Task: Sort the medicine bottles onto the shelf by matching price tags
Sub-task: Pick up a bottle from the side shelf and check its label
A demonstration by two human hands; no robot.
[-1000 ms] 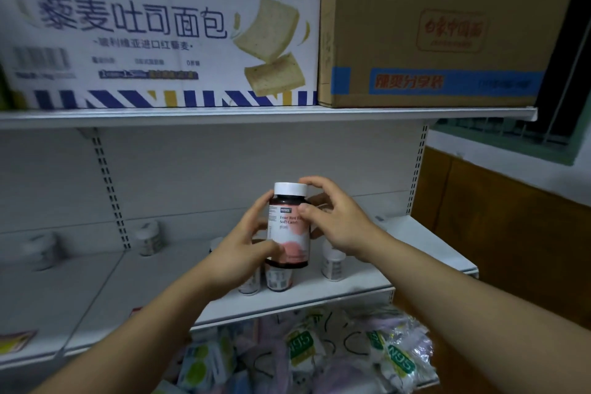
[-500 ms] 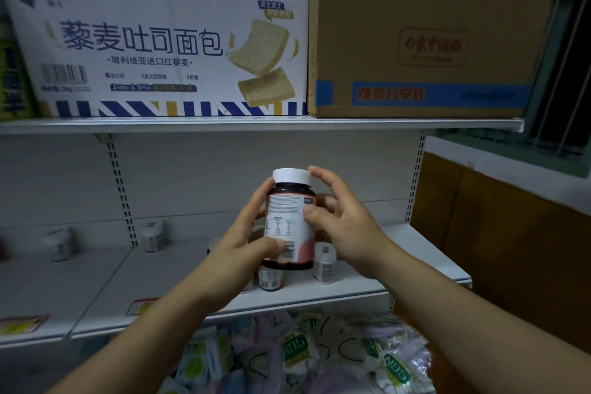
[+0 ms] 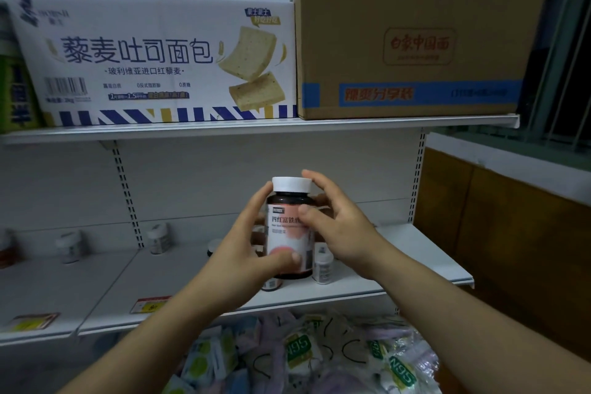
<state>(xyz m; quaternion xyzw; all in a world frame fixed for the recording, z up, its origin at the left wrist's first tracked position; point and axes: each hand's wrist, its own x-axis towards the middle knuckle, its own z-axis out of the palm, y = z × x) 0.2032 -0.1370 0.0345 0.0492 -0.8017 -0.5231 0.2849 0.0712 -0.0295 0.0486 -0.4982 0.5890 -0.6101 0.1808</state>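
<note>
Amber-brown medicine bottle (image 3: 283, 233) with a white cap is being held upright at mid-view, in front of the white metal shelf (image 3: 415, 269). The left hand (image 3: 243, 253) is gripping its lower label from 9 o'clock, and the right hand (image 3: 339, 233) is curling round its upper body from 3 o'clock. A small white bottle (image 3: 322, 265) is standing on the shelf at 5 o'clock of the held one. A yellow price tag (image 3: 150, 304) is sitting on the shelf lip at 8 o'clock. A white carton (image 3: 160, 57) and a brown carton (image 3: 409, 32) are resting overhead at 12 o'clock.
</note>
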